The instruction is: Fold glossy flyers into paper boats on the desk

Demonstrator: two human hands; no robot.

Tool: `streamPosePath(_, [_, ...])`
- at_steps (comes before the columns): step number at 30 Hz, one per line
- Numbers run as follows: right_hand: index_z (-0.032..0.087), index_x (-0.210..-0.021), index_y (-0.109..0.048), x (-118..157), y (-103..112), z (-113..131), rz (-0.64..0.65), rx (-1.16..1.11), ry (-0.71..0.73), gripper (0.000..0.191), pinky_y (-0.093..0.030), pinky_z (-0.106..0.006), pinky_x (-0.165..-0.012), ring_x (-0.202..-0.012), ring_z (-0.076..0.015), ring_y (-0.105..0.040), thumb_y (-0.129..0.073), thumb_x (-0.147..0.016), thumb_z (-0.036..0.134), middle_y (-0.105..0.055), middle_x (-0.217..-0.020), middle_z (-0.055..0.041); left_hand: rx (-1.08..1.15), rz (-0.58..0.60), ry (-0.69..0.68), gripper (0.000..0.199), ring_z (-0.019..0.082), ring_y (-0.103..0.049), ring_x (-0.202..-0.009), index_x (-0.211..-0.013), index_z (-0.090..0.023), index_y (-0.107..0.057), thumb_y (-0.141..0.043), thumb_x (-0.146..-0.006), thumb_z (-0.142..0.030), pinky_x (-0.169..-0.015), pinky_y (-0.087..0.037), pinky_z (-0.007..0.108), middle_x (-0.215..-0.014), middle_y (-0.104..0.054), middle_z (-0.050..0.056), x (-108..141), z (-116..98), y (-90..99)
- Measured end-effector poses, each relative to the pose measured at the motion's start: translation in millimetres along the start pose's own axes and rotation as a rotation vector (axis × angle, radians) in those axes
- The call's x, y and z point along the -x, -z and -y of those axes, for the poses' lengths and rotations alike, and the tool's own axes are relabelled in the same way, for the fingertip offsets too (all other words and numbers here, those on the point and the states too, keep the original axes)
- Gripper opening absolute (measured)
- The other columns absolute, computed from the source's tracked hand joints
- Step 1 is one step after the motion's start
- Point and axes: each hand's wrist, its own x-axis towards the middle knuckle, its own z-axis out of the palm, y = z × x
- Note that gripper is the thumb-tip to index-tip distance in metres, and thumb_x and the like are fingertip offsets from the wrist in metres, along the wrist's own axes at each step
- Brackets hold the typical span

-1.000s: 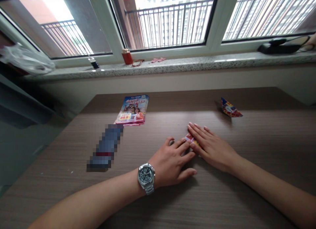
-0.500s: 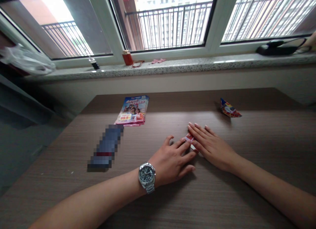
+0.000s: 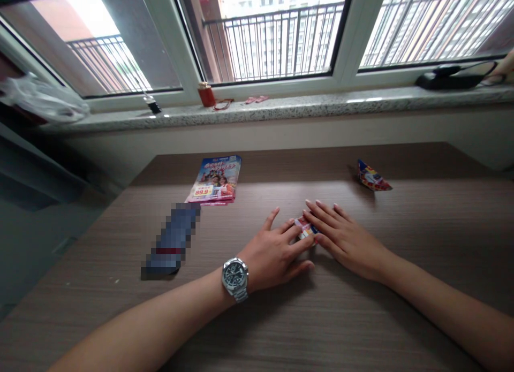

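Observation:
A small folded piece of printed paper (image 3: 305,228), coloured red, white and blue, lies on the table between my hands and is partly covered by fingers. My left hand (image 3: 277,254), with a metal watch (image 3: 235,275) on its wrist, rests its fingertips on the paper's left side, fingers spread. From the right, my right hand (image 3: 345,235) lies flat with its fingers stretched over the paper's right part. Beyond it, a folded paper boat (image 3: 373,177) in similar print stands on the table.
A stack of printed flyers (image 3: 217,179) lies at the back left of the brown table (image 3: 289,171). Nearer sits a dark blue pixelated object (image 3: 172,243). On the stone windowsill (image 3: 313,105) are a red container (image 3: 206,95), a plastic bag (image 3: 44,101) and a black device (image 3: 450,78).
My left hand has shifted slightly left and away from my right hand. More of the folded paper's printed face shows between them. The right hand has barely moved.

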Motion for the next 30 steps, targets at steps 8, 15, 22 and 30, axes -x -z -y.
streamPosePath(8, [0.032,-0.158,-0.016,0.1,-0.4,-0.4,-0.015,-0.03,0.007,0.058,-0.021,-0.055,-0.12,-0.15,-0.0246,-0.025,-0.032,-0.104,0.047,-0.028,-0.162,-0.0032,-0.006,-0.038,0.162,0.046,0.027,-0.05,-0.134,-0.138,-0.024,-0.05,-0.043,-0.1,-0.05,-0.124,-0.007,0.058,-0.141,-0.057,0.008,1.0,4.8,-1.6])
streamPosePath(15, [0.033,-0.158,-0.018,-0.8,3.1,0.7,-0.002,-0.062,-0.001,0.057,-0.021,-0.056,-0.12,-0.149,-0.0241,-0.025,-0.033,-0.104,0.045,-0.03,-0.162,-0.0023,-0.041,-0.023,0.247,0.053,0.029,-0.041,-0.142,-0.141,-0.022,-0.048,-0.044,-0.099,-0.053,-0.123,-0.019,0.053,-0.15,-0.047,0.011,1.1,9.1,-3.8])
streamPosePath(22, [0.03,-0.156,-0.027,-0.1,7.6,2.5,-0.01,-0.077,0.042,0.054,-0.021,-0.06,-0.118,-0.148,-0.0251,-0.029,-0.035,-0.104,0.041,-0.036,-0.159,-0.0047,-0.026,-0.007,0.321,0.059,0.029,-0.045,-0.136,-0.145,-0.02,-0.044,-0.046,-0.097,-0.055,-0.116,-0.033,0.047,-0.15,-0.047,0.012,-1.7,10.9,-1.3])
streamPosePath(30, [0.024,-0.146,-0.046,0.3,11.5,1.3,-0.095,-0.111,0.18,0.045,-0.032,-0.052,-0.117,-0.142,-0.0237,-0.041,-0.045,-0.102,0.033,-0.05,-0.151,-0.008,0.042,-0.053,0.291,0.054,0.027,-0.045,-0.137,-0.144,-0.021,-0.044,-0.049,-0.097,-0.049,-0.118,-0.032,0.044,-0.148,-0.05,0.009,-2.2,15.6,-2.5])
